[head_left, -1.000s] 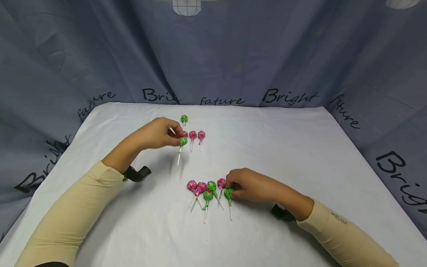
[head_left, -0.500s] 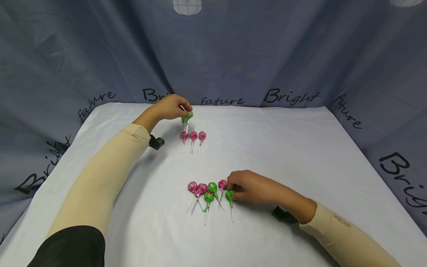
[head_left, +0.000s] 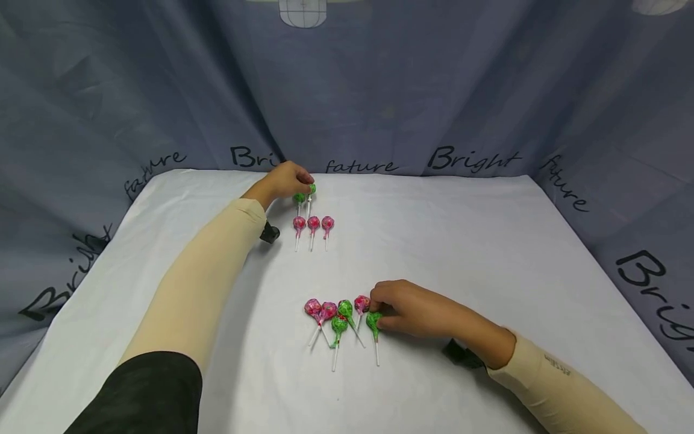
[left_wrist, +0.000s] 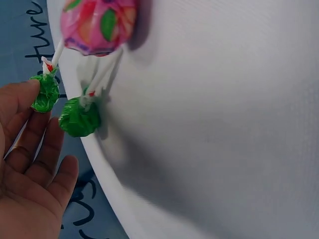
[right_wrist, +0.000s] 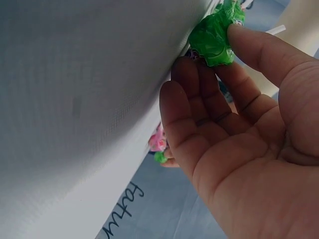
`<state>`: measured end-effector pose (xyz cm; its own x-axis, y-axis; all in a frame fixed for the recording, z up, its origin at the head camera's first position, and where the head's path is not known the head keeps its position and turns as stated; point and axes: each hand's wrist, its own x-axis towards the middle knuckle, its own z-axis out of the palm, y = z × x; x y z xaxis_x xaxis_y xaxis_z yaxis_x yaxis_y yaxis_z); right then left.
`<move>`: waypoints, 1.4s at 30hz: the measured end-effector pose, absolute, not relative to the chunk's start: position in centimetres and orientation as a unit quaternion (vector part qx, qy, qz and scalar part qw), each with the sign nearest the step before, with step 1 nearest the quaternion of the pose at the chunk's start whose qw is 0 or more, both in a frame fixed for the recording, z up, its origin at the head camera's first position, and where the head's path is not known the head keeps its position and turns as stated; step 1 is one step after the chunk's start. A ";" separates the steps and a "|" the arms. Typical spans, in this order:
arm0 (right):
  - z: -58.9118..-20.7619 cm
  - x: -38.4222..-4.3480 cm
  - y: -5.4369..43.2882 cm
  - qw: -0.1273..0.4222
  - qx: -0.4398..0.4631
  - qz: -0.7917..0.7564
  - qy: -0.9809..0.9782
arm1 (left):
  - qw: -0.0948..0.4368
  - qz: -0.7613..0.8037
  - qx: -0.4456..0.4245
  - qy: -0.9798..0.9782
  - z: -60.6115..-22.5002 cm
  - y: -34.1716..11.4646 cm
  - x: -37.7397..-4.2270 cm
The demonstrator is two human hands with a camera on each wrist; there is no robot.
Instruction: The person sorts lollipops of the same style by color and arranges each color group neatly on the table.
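Note:
At the far side of the table my left hand point(head_left: 286, 179) pinches a green-wrapped lollipop point(left_wrist: 46, 92) by its head, thumb against the wrapper. Just left of it lies another green lollipop point(head_left: 299, 198), its stick toward me. Nearer than these, three pink lollipops point(head_left: 313, 223) form a row. My right hand point(head_left: 414, 306) holds a second green-wrapped lollipop point(right_wrist: 214, 39) between thumb and fingers, at the right end of the near group. In that group are pink lollipops point(head_left: 312, 307) and green lollipops point(head_left: 339, 325), some with crossed sticks.
A white cloth point(head_left: 488, 241) covers the table. Behind it hangs a grey-blue curtain point(head_left: 379, 84) with black lettering along the table's far edge. Dark wrist cameras point(head_left: 462, 354) sit under both wrists.
My left hand has carried its green lollipop away from me, past the pink row, then slightly right and down beside the other green one. The right hand has stayed nearly still.

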<state>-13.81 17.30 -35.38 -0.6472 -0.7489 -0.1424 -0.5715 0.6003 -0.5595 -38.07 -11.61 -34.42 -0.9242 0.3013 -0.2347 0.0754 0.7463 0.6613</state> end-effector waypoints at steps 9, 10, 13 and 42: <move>-35.6 -13.9 17.3 0.183 -0.383 -0.241 0.873 | 0.183 0.330 0.099 0.921 -35.3 -11.5 -38.6; -35.6 -13.9 17.3 0.183 -0.382 -0.241 0.873 | 0.185 0.329 0.101 0.921 -35.4 -11.5 -38.6; -35.6 -13.9 17.4 0.185 -0.379 -0.239 0.875 | 0.188 0.328 0.109 0.919 -35.5 -11.5 -38.5; -35.7 -13.8 17.6 0.179 -0.383 -0.251 0.871 | 0.158 0.357 0.118 0.913 -35.8 -11.6 -38.0</move>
